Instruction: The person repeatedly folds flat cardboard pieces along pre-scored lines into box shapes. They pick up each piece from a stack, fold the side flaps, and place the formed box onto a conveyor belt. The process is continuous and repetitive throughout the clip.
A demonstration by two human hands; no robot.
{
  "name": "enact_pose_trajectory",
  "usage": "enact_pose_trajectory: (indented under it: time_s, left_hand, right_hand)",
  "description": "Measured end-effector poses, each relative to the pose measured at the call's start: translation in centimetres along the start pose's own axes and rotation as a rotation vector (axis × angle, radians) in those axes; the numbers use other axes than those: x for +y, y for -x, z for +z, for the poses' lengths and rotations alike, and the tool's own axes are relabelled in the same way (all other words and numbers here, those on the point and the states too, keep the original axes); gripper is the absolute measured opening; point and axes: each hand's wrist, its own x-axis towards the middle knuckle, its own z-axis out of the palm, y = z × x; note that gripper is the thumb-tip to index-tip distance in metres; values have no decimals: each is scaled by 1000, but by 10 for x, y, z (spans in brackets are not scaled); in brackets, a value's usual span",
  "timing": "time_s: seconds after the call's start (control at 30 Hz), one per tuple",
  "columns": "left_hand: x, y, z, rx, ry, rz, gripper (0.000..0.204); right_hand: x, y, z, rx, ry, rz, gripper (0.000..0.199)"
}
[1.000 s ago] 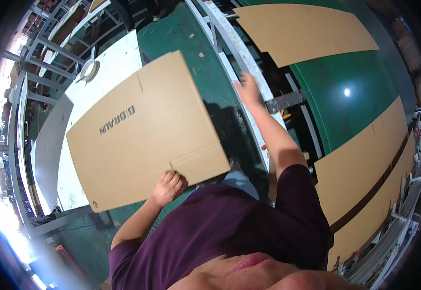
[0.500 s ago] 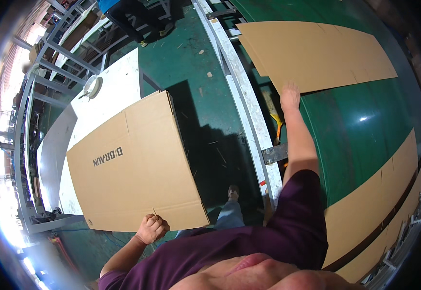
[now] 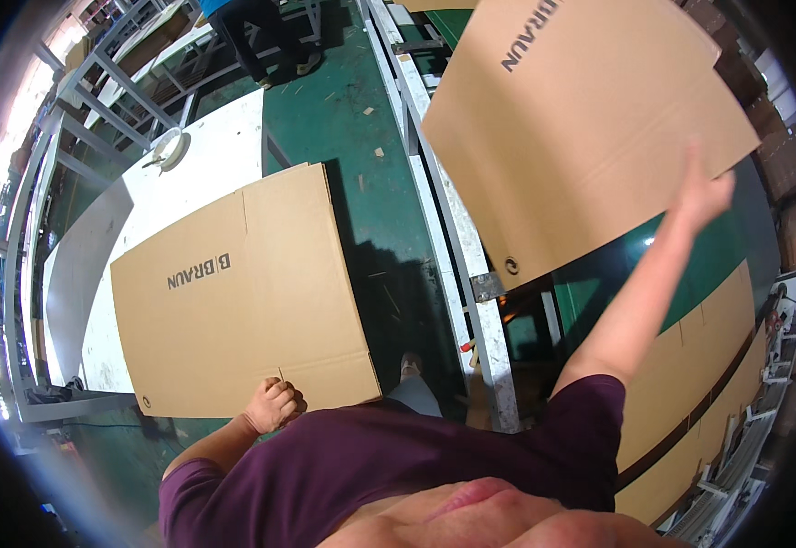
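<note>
On the left, flattened cardboard boxes [image 3: 243,320] with dark print lie stacked on the white table. My left hand [image 3: 275,405] is closed in a fist at the stack's near edge, beside a short slit; what its fingers hold, if anything, is hidden. On the right, another flattened cardboard box [image 3: 581,137], printed side showing, is raised and tilted above the green surface. My right hand [image 3: 704,194] grips its near right edge, arm stretched forward, one finger lying along the board.
A metal-framed bench with a green top [image 3: 690,265] runs along the right, more cardboard sheets [image 3: 681,384] lying on it. A pale dish [image 3: 171,149] stands on the white table [image 3: 220,146]. Someone in dark trousers [image 3: 247,32] stands far off, near metal racks [image 3: 110,119].
My right hand has swung right and the flattened box with it, now lifted and showing its printed face instead of a plain one. My left hand stays at the stack's near edge.
</note>
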Motion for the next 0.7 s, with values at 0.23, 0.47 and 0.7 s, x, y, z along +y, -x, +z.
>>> enact_pose_trajectory:
  time_s: [0.23, 0.47, 0.7]
  left_hand:
    - [18, -21, -39, 149, -1, -34, 20]
    - [16, -20, -38, 243, -6, -69, 22]
    - [26, 1, -23, 281, 124, -188, 31]
  right_hand:
    - [167, 271, 48, 16, 140, 1368, 72]
    - [210, 313, 76, -80, -377, 1395, 40]
    - [25, 303, 58, -524, -932, 1174, 43]
